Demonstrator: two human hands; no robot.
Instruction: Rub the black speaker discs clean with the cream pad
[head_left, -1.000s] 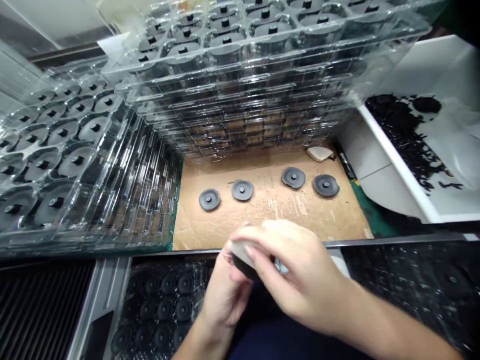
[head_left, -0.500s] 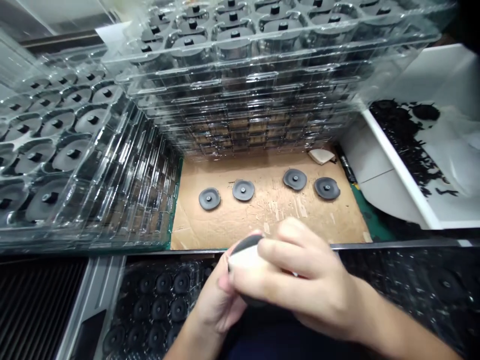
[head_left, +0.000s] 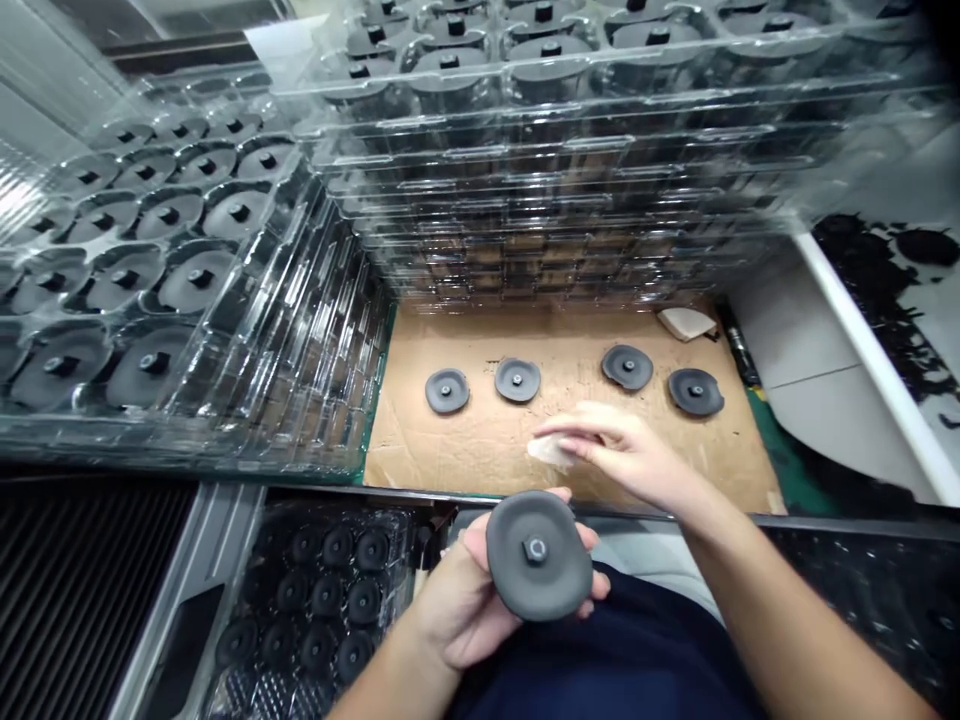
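My left hand (head_left: 469, 605) is closed around the edge of a dark grey rounded disc (head_left: 551, 590), close to my body. The disc's short centre stem, tipped with a lighter ring, faces up. Over the cardboard sheet (head_left: 435, 455), my right hand (head_left: 626, 450) pinches a folded white cloth (head_left: 547, 452), apart from the held disc. Beyond it, several similar discs lie in a loose row: one at the left (head_left: 447, 391), another beside it (head_left: 517, 381), and two at the right, a disc (head_left: 627, 367) and a disc with a nicked edge (head_left: 695, 392).
Tall stacks of clear plastic trays filled with discs stand at the left (head_left: 225, 330) and back (head_left: 525, 200). A white bin (head_left: 862, 340) with black scraps is at the right. A pale folded pad (head_left: 686, 323) and a black marker (head_left: 739, 345) lie nearby. Another disc tray (head_left: 315, 600) sits lower left.
My right hand has moved up and away from the disc with the white cloth. The disc in my left hand now lies face up in full view. The camera view has shifted slightly.
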